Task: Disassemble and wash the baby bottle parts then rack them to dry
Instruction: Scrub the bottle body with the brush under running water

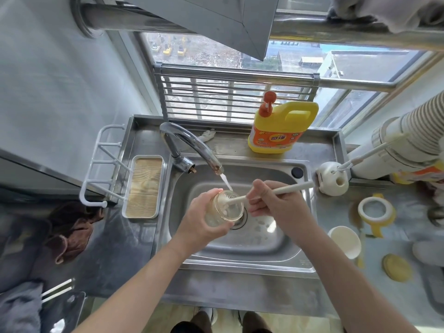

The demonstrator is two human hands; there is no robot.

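Observation:
My left hand (200, 217) grips the clear baby bottle body (225, 210) over the sink (262, 246), its mouth tilted toward the right. My right hand (271, 204) holds the cream handle of a bottle brush (283, 190), and the brush head is inside the bottle. Water runs from the faucet (192, 146) onto the bottle's rim. On the counter to the right lie the yellow collar with handles (376, 213), a white cap (344, 240) and a yellow disc (396, 270).
A white drying rack with a tray (144, 186) stands left of the sink. A yellow detergent jug (282, 128) is behind the basin. A white brush holder (332, 179) stands at the right rim, beside stacked paper cups (413, 138). A brown cloth (72, 227) lies at left.

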